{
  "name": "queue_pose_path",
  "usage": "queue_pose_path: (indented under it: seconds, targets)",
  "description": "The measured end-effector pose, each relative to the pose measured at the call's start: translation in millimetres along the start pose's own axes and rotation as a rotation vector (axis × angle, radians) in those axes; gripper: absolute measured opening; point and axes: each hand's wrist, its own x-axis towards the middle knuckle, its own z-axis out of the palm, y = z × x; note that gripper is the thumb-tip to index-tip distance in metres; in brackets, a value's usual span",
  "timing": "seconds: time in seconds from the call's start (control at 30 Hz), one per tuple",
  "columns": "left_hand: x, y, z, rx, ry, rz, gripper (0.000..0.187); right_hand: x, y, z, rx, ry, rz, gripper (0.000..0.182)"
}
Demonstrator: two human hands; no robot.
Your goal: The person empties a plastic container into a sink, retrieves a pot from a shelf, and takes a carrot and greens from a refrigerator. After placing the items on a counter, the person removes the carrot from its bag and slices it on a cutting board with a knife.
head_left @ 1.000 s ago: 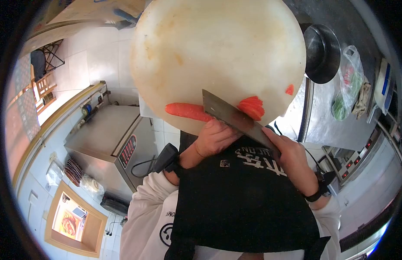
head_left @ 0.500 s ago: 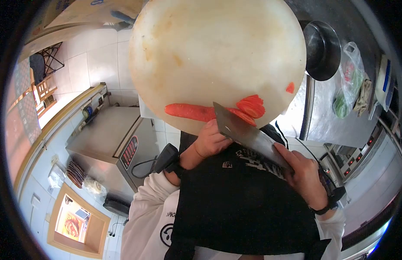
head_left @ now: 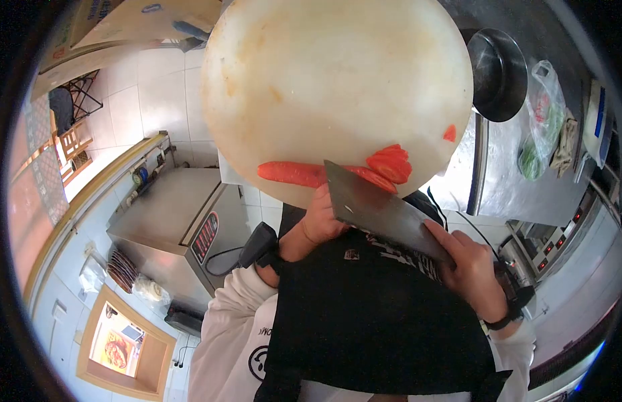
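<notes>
A carrot point(head_left: 291, 173) lies near the close edge of the round cutting board point(head_left: 338, 80). My left hand point(head_left: 322, 218) holds it down, fingers curled against the near side of the carrot and beside the blade. In my right hand point(head_left: 473, 275) is a cleaver point(head_left: 385, 211), its blade slanting up to the left across the carrot. Overlapping carrot slices point(head_left: 390, 165) are fanned out to the right of the blade, and one small piece point(head_left: 450, 133) lies apart near the board's right edge.
Right of the board, a black pan point(head_left: 499, 74) and a plastic bag of vegetables point(head_left: 544, 120) stand on a metal counter point(head_left: 509, 181). A steel appliance point(head_left: 170, 208) is at the left. A cardboard box point(head_left: 133, 23) shows at the upper left.
The cleaver blade's tip has shifted slightly left along the carrot, and my left hand has moved slightly left too. The slices look much the same.
</notes>
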Motion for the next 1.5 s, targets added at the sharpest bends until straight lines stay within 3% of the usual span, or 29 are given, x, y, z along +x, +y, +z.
queue_pose_path:
  seconds: [0.17, 0.23, 0.27, 0.33, 0.37, 0.43, 0.47, 0.53, 0.57, 0.63, 0.77, 0.83, 0.87, 0.93, 1.03, 1.07, 1.13, 1.17, 1.23, 1.27, 1.33, 1.43, 1.5]
  targets:
    - [-9.4, -4.1, 5.5, 0.078, 0.027, 0.09, 0.03, -1.3, -0.2, -2.3, 0.016, -0.005, 0.011, 0.067]
    - [-27.7, -9.2, 20.6, -0.434, -0.072, -0.488, 0.029, 9.6, -1.0, 2.8, 0.044, -0.001, 0.008, 0.067]
    - [-29.8, -11.4, 19.8, -0.435, -0.071, -0.487, 0.029, 16.5, -0.4, 6.3, 0.07, 0.007, 0.004, 0.067]
    - [-20.5, -10.8, 7.8, -0.2, -0.261, -0.187, 0.038, 32.1, 5.0, 18.9, 0.07, 0.045, -0.02, 0.066]
    - [-11.5, -5.1, 5.8, -0.197, -0.259, -0.185, 0.038, 36.2, 6.6, 22.3, 0.071, 0.081, -0.047, 0.066]
    - [10.2, 8.4, 2.6, -0.514, -0.071, -0.539, 0.027, 33.0, 9.0, 22.8, 0.065, 0.093, -0.063, 0.066]
    - [3.7, 4.1, 6.0, -0.513, -0.071, -0.537, 0.027, 29.4, 10.6, 22.6, 0.057, 0.098, -0.072, 0.066]
    - [-12.5, -6.7, 13.0, -0.264, -0.082, -0.272, 0.028, 14.6, 5.8, 10.1, 0.025, 0.065, -0.059, 0.066]
    - [-15.3, -7.1, 11.2, -0.267, -0.082, -0.278, 0.028, 6.6, 2.0, 3.3, -0.002, 0.026, -0.043, 0.067]
    - [-5.7, -3.8, 1.5, -0.069, -0.002, -0.046, 0.027, -3.2, -2.9, -5.7, -0.003, -0.006, -0.009, 0.067]
    - [-7.7, -0.9, 4.8, -0.012, 0.005, -0.008, 0.026, -3.3, -1.7, -0.9, 0.012, -0.005, 0.027, 0.066]
    - [-9.9, 7.8, 9.9, -0.819, 0.046, -0.907, 0.026, 11.2, -1.9, 6.3, 0.044, 0.021, 0.023, 0.064]
    - [-6.6, 6.0, 8.3, -0.819, 0.046, -0.908, 0.026, 18.4, -1.1, 10.6, 0.076, 0.05, 0.019, 0.063]
    - [14.3, 3.1, -3.1, 0.185, 0.01, 0.187, 0.026, 27.9, 4.9, 23.3, 0.065, 0.074, -0.003, 0.061]
    - [32.4, 10.0, -17.6, 0.215, 0.0, 0.253, 0.026, 26.6, 7.4, 22.8, 0.059, 0.093, -0.031, 0.06]
    - [17.1, 1.4, -6.5, 0.215, 0.0, 0.255, 0.026, 23.2, 7.7, 19.6, 0.063, 0.088, -0.032, 0.061]
    - [-17.6, -14.2, 20.2, -0.386, -0.075, -0.413, 0.027, 9.2, 4.6, 9.2, 0.032, 0.048, -0.016, 0.063]
    - [-23.1, -15.8, 20.4, -0.388, -0.075, -0.415, 0.027, 2.9, 2.8, 4.6, 0.001, 0.01, -0.003, 0.064]
    - [-3.9, -4.6, 2.3, -0.107, 0.011, -0.009, 0.028, -5.4, 0.2, -1.5, 0.007, -0.004, 0.014, 0.065]
    - [-14.2, -10.0, 8.8, -0.108, 0.012, -0.009, 0.028, -6.5, -0.3, -2.8, 0.012, -0.016, 0.027, 0.067]
    - [-35.6, -19.9, 23.5, -0.365, -0.17, -0.42, 0.028, -4.5, -1.1, -2.6, 0.021, -0.015, 0.033, 0.066]
    - [-11.2, -1.4, 8.6, -0.345, -0.048, -0.426, 0.027, 9.5, -1.2, 6.2, 0.043, 0.008, 0.029, 0.063]
    - [-1.3, 2.5, 4.7, -0.455, -0.072, -0.497, 0.027, 22.8, 1.2, 16.4, 0.054, 0.034, 0.02, 0.062]
